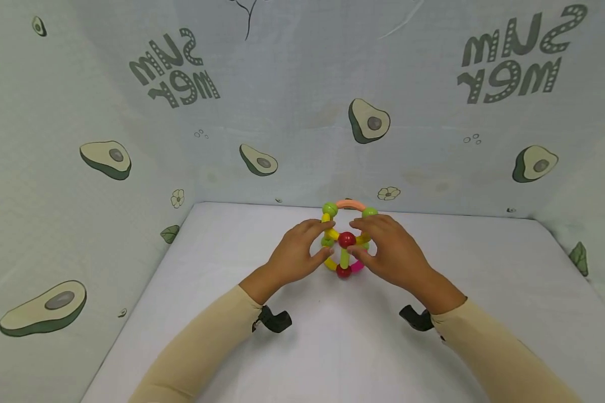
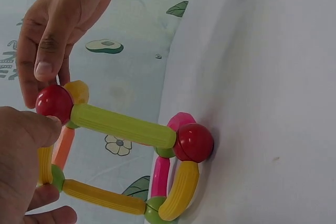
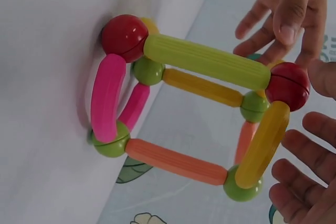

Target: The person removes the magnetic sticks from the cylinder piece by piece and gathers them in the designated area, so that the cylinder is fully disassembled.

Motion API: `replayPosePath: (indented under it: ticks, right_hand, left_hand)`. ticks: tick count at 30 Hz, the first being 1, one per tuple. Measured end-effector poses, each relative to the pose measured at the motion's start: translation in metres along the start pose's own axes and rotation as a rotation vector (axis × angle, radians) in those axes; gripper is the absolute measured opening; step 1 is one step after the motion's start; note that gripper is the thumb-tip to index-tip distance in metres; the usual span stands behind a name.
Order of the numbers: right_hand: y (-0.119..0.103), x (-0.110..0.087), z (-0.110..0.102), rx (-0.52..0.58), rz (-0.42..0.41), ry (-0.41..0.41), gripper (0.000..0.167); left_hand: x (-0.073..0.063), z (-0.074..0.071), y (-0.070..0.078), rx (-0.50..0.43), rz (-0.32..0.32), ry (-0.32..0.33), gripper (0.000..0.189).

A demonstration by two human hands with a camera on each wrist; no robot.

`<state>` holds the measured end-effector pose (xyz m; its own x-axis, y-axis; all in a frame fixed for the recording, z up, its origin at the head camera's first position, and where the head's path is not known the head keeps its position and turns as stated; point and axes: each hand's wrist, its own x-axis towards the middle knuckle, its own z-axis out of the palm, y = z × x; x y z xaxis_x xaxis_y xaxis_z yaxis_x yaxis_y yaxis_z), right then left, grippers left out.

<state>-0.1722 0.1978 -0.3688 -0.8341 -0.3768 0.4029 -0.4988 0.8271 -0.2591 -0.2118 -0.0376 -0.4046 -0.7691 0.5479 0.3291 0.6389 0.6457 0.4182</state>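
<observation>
Two beige sleeves point(image 1: 199, 341) reach in from the lower edge of the head view, with a small black piece point(image 1: 275, 319) jutting inward at each wrist. Beyond them, the left hand point(image 1: 294, 252) and right hand point(image 1: 398, 252) flank a toy point(image 1: 345, 257) that stands near the middle of the white worktop's point(image 1: 333, 347) far edge. The hands are apart from each other, fingers and thumbs spread and loosely bent around the top of the toy, clamped on nothing; whether any fingertip touches it I cannot tell.

The toy is a three-sided frame of balls and sticks. Its upper red ball point(image 1: 347, 240) sits between the hands, and an upright green stick point(image 1: 345, 258) joins it to the lower red ball point(image 1: 344, 271) at the worktop. Yellow sticks point(image 3: 264, 145) curve from the upper red ball to green balls point(image 3: 242, 184), with an orange arch point(image 1: 350, 205) at the back. Pink sticks point(image 3: 108, 98) form part of the base.

Behind the worktop hangs a pale cloth point(image 1: 302, 101) printed with avocados, leaves and mirror-reversed "SUMMER" lettering.
</observation>
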Motion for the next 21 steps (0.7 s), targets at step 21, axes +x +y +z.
replayPosePath:
  ticks: [21]
  right_hand:
    - [-0.01, 0.005, 0.015, 0.017, -0.004, -0.003, 0.05]
  left_hand:
    - [0.004, 0.013, 0.008, -0.162, -0.055, 0.006, 0.04]
